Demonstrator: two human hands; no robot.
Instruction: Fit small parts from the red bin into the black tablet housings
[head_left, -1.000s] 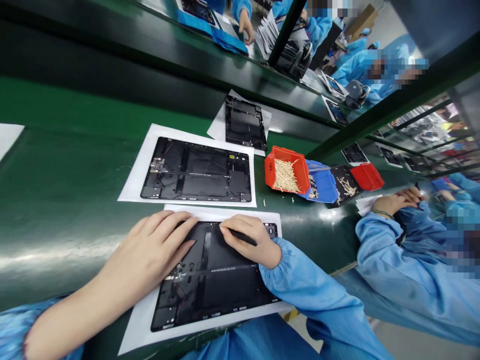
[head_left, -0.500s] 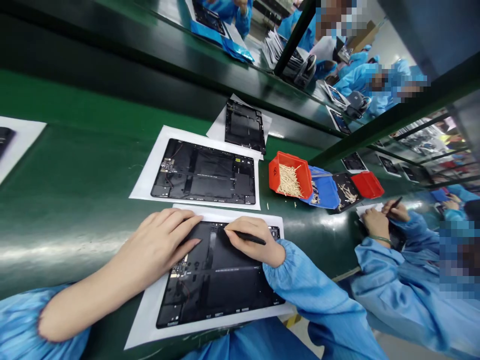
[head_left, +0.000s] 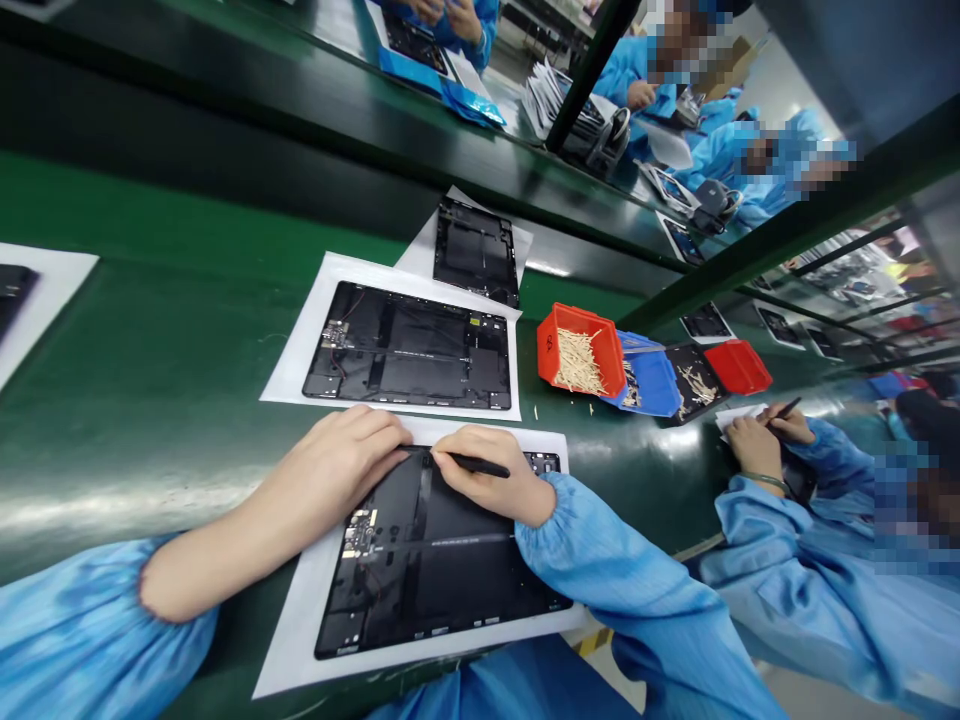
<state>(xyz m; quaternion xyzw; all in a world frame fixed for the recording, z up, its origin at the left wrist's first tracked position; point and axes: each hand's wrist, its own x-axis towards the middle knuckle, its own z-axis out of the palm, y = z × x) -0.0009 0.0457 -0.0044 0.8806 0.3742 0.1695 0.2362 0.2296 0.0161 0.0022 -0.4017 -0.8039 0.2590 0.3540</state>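
An opened tablet housing, black inside with a small circuit board at its left, lies on white paper in front of me. My left hand rests at its upper left edge, fingers together and the thumb drawn in against them, closed on that edge. With my right hand I pinch slim black tweezers. Their tip is hidden by my fingers, close to the housing's upper edge and just right of my left fingertips. Whether a small piece sits at the tip cannot be made out.
Behind lie a second opened tablet and a third, each on paper. To the right stand a red bin of thin pale strips, a blue bin and a black tray. A co-worker's hands work farther right.
My left thumb has closed in toward the fingers, and that hand has shifted slightly right. My right hand has moved a little left and up with the tweezers, toward the left fingertips.
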